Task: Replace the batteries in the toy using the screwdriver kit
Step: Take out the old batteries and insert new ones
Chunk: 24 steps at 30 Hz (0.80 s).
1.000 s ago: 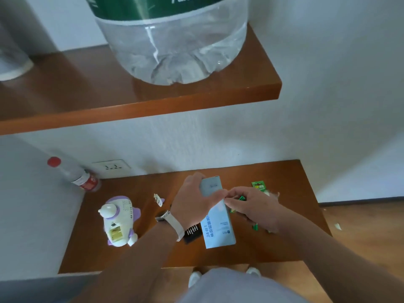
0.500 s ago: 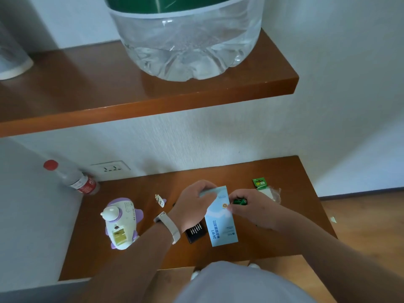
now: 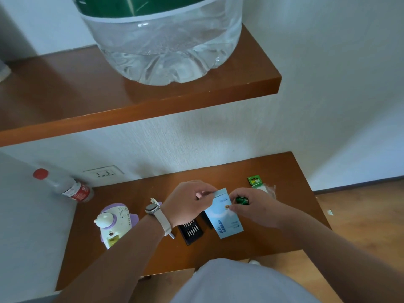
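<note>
A light blue screwdriver kit box [image 3: 225, 215] is held above the wooden table [image 3: 284, 171]. My left hand [image 3: 188, 202] pinches its top edge. My right hand [image 3: 255, 208] grips its right side and also holds green batteries [image 3: 242, 200] against the palm. Under the box lies a black tray of screwdriver bits [image 3: 190, 231]. The white and purple toy [image 3: 114, 221] rests on the table at the left, its battery bay facing up. A green battery pack [image 3: 254, 181] lies near the back right beside clear wrapping [image 3: 267, 189].
A red-capped bottle [image 3: 65, 185] leans in the back left corner by a wall socket [image 3: 103, 172]. A small white piece [image 3: 153, 201] lies behind my left wrist. A wooden shelf [image 3: 140, 106] overhead carries a large water jug [image 3: 164, 40].
The box has tipped more upright between my hands, and the bit tray under it shows more. The green batteries now show in my right hand. My head has tilted slightly.
</note>
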Each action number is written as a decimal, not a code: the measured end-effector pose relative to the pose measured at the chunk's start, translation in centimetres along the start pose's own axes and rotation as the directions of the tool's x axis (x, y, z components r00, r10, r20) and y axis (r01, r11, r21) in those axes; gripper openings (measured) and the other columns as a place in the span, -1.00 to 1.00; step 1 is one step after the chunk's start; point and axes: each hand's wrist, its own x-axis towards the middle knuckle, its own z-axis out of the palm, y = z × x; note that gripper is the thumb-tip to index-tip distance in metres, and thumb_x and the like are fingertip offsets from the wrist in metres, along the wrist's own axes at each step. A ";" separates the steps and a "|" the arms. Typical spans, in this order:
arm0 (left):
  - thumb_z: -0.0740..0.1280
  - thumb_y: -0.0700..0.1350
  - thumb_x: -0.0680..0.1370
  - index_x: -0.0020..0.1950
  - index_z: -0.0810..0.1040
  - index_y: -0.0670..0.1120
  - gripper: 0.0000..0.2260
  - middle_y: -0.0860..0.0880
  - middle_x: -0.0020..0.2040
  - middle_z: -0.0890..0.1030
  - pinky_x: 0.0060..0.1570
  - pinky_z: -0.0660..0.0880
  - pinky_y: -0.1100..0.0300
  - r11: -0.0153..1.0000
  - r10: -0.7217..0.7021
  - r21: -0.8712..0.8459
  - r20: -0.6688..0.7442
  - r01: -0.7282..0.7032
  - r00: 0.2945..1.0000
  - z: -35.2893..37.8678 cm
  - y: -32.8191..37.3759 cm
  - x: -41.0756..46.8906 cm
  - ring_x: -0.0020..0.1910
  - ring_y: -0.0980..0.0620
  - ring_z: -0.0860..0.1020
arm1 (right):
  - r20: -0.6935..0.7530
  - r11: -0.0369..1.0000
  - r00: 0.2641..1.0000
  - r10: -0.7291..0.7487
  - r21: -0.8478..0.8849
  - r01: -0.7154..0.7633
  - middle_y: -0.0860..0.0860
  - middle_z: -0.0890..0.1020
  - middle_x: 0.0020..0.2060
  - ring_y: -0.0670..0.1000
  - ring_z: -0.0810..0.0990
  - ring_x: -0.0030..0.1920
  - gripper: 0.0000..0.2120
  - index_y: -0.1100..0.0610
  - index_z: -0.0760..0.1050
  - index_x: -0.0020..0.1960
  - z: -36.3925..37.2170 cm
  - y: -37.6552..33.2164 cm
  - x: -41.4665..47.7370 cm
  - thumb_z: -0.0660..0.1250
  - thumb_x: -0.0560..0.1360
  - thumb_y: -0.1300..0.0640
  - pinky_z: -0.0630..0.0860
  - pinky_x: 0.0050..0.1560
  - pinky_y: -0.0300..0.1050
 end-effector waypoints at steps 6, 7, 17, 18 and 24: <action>0.11 0.03 0.64 0.30 0.61 0.00 -0.64 0.11 -0.05 0.65 -0.26 0.50 0.15 0.949 0.188 0.257 -0.003 -0.181 0.982 0.0 0.4 0.0 -0.16 0.11 0.56 | 0.005 0.999 0.999 -0.033 -0.003 0.033 -0.27 0.63 0.01 -0.22 0.63 -0.20 -0.90 -0.16 0.51 0.02 -0.7 0.2 0.0 0.24 0.60 -0.13 0.50 -0.31 -0.21; 0.10 0.02 0.65 0.31 0.60 -0.02 -0.63 0.07 -0.03 0.66 -0.24 0.50 0.13 0.939 0.203 0.284 -0.002 -0.194 0.979 0.1 0.6 -0.1 -0.14 0.08 0.56 | 0.009 0.999 0.999 -0.040 0.017 0.039 -0.28 0.62 -0.01 -0.24 0.63 -0.22 -0.90 -0.15 0.51 0.01 -0.8 0.1 -0.1 0.25 0.60 -0.11 0.48 -0.36 -0.26; 0.20 -0.15 0.67 0.10 0.47 0.29 -0.71 0.21 -0.20 0.60 -0.44 0.45 0.31 0.986 -0.029 -0.162 -0.353 -0.030 0.935 1.3 1.7 0.1 -0.39 0.19 0.54 | 0.003 0.995 0.997 -0.077 0.058 0.077 -0.30 0.57 -0.04 -0.39 0.56 -0.32 -0.88 -0.10 0.49 -0.08 -1.6 -0.1 -0.7 0.25 0.62 -0.05 0.41 -0.43 -0.38; 0.21 -0.09 0.67 0.10 0.46 0.32 -0.75 0.21 -0.17 0.59 -0.42 0.49 0.25 0.980 -0.033 -0.195 -0.378 -0.045 0.925 1.3 2.0 0.0 -0.36 0.15 0.57 | 0.006 0.995 0.996 -0.084 0.059 0.083 -0.28 0.59 -0.03 -0.36 0.58 -0.30 -0.89 -0.10 0.50 -0.06 -1.8 -0.2 -0.8 0.25 0.62 -0.06 0.42 -0.42 -0.36; 0.32 0.15 0.50 0.03 0.48 0.24 -0.88 0.26 -0.03 0.54 -0.25 0.53 0.33 0.984 0.094 -0.105 -0.400 -0.148 0.912 1.1 2.6 -1.1 -0.19 0.14 0.56 | -0.021 0.990 0.996 -0.092 0.106 0.094 -0.21 0.65 0.02 -0.26 0.51 -0.42 -0.88 -0.14 0.53 -0.04 -2.5 0.1 -0.9 0.24 0.62 -0.07 0.37 -0.43 -0.34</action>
